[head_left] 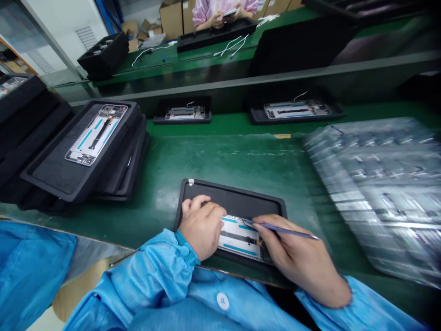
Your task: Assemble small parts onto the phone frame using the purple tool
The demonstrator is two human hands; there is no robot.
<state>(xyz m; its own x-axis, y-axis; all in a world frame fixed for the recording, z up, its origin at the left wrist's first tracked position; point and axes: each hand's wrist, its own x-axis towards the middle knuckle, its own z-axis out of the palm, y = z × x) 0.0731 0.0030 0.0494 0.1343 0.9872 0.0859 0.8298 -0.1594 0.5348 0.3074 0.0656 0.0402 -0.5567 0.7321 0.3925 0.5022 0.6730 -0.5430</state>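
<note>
An opened phone chassis [239,236], with a white inner face, blue strips and a dark ribbon cable, lies in a black foam tray [237,191] in front of me. My left hand [203,225] grips the chassis at its left end, fingers bent, covering that end. In my right hand [299,253] is a pair of slim purple-blue tweezers [289,231], pinched between thumb and fingers. Their tip meets the upper edge of the chassis, where a thin dark line shows. Part of the right end is hidden by my right hand.
Stacked black trays [82,147] stand at left, the top one bearing another chassis [98,133]. Two more trays [182,120] [292,120] with chassis sit along the back ledge. Clear plastic trays [389,193] are at right. A person in pink [225,14] works across the bench.
</note>
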